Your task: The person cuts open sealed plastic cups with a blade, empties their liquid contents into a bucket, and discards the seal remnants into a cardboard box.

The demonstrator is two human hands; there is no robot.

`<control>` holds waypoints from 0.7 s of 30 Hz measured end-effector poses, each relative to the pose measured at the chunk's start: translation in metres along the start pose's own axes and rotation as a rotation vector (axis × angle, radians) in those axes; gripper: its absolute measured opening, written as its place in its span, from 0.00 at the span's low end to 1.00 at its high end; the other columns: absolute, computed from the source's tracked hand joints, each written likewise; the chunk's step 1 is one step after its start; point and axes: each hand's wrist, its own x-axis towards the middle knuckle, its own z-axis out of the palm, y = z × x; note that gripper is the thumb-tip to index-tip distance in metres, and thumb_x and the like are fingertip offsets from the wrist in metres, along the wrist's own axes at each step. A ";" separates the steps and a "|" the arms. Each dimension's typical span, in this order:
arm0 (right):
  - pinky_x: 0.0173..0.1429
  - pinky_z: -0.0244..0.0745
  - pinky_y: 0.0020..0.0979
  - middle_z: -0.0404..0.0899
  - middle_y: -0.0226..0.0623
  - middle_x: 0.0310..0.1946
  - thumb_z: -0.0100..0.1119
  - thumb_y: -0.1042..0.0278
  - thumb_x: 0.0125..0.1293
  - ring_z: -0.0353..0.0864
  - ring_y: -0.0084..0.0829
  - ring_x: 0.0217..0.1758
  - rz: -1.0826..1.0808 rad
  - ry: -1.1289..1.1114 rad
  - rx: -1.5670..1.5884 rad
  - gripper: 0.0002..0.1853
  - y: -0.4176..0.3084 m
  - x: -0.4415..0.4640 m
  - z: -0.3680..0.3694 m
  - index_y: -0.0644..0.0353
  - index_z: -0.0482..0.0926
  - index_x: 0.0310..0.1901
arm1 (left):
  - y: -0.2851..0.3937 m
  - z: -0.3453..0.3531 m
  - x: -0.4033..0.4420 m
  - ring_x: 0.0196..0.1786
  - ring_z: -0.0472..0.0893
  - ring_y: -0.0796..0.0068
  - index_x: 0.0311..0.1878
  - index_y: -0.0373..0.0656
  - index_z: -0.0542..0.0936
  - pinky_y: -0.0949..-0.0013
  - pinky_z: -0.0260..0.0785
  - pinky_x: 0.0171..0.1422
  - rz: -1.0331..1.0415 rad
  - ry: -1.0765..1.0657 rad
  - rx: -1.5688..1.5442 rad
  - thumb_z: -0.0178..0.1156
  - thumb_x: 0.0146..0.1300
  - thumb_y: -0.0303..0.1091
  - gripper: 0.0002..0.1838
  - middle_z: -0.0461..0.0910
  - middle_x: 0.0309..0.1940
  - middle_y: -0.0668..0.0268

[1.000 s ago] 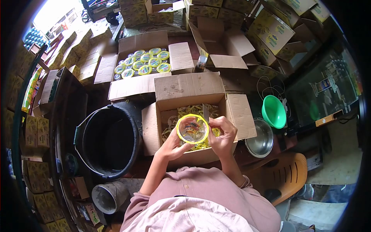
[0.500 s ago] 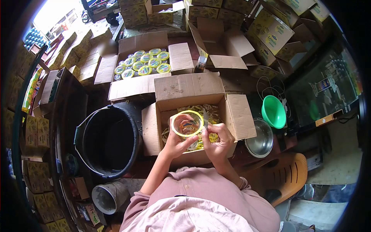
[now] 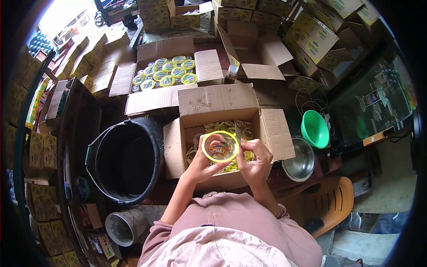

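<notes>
While the left hand [image 3: 199, 168] is closed around a clear cup [image 3: 219, 153], its fingers and thumb wrapped on the cup's left and near sides, the right hand [image 3: 255, 161] pinches a thin grey blade [image 3: 238, 132] at the cup's right edge. Blade stands just beside the yellow rim; whether it touches cannot be told. Cup is held over an open carton [image 3: 218, 99], its mouth facing up toward the camera, printing visible through the wall. Inside the carton: yellow scraps [image 3: 229, 126], loosely heaped. Left of carton: large dark bucket [image 3: 155, 164], handle hanging to its left side. Right of carton: metal bowl [image 3: 298, 165], with a green bowl [image 3: 315, 129] just beyond it. Far left: second open carton [image 3: 155, 99], filled with yellow-edged lidded cups [image 3: 168, 80].
</notes>
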 end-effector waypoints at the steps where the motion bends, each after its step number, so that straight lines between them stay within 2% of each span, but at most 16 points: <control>1: 0.30 0.71 0.25 0.77 0.36 0.24 0.61 0.85 0.46 0.78 0.27 0.25 0.020 -0.005 0.027 0.11 0.000 0.000 0.000 0.64 0.79 0.34 | 0.000 -0.001 0.000 0.54 0.70 0.69 0.59 0.40 0.57 0.69 0.69 0.55 0.000 -0.023 0.013 0.67 0.48 0.25 0.37 0.61 0.50 0.61; 4: 0.30 0.71 0.25 0.76 0.36 0.23 0.61 0.85 0.45 0.78 0.27 0.24 0.056 -0.014 0.091 0.11 0.005 0.000 0.002 0.64 0.79 0.33 | 0.001 -0.003 0.001 0.54 0.70 0.69 0.59 0.40 0.57 0.69 0.68 0.56 0.009 -0.023 0.064 0.67 0.49 0.27 0.36 0.62 0.50 0.61; 7: 0.30 0.70 0.25 0.76 0.36 0.23 0.61 0.85 0.45 0.77 0.26 0.24 0.063 -0.021 0.116 0.11 0.010 0.001 0.004 0.65 0.79 0.33 | 0.004 -0.003 0.000 0.55 0.68 0.70 0.59 0.40 0.58 0.69 0.66 0.58 -0.020 -0.119 0.082 0.67 0.48 0.29 0.37 0.62 0.50 0.62; 10: 0.30 0.70 0.25 0.76 0.36 0.23 0.61 0.85 0.46 0.77 0.26 0.24 0.082 -0.003 0.136 0.10 0.009 0.001 0.004 0.65 0.79 0.33 | 0.003 0.000 0.000 0.56 0.68 0.70 0.58 0.40 0.60 0.68 0.63 0.60 -0.069 -0.061 -0.073 0.68 0.48 0.29 0.35 0.63 0.51 0.62; 14: 0.30 0.71 0.21 0.76 0.35 0.24 0.62 0.84 0.48 0.77 0.23 0.26 0.070 0.052 0.074 0.09 0.007 -0.001 0.004 0.66 0.78 0.32 | 0.003 0.000 0.002 0.58 0.65 0.70 0.63 0.40 0.57 0.66 0.60 0.62 -0.132 0.021 -0.155 0.64 0.53 0.29 0.36 0.64 0.53 0.62; 15: 0.31 0.72 0.20 0.75 0.35 0.25 0.62 0.84 0.48 0.77 0.21 0.27 0.059 0.058 0.042 0.08 0.006 -0.003 0.003 0.66 0.77 0.32 | 0.003 0.001 0.002 0.59 0.64 0.70 0.65 0.41 0.53 0.65 0.58 0.62 -0.115 0.016 -0.201 0.60 0.57 0.29 0.36 0.63 0.54 0.61; 21: 0.29 0.72 0.23 0.76 0.37 0.25 0.62 0.84 0.48 0.77 0.25 0.25 -0.016 0.081 -0.049 0.08 -0.001 -0.010 0.007 0.65 0.77 0.32 | 0.001 0.005 0.002 0.60 0.63 0.70 0.65 0.42 0.54 0.65 0.56 0.63 -0.072 0.061 -0.224 0.58 0.58 0.25 0.33 0.62 0.55 0.61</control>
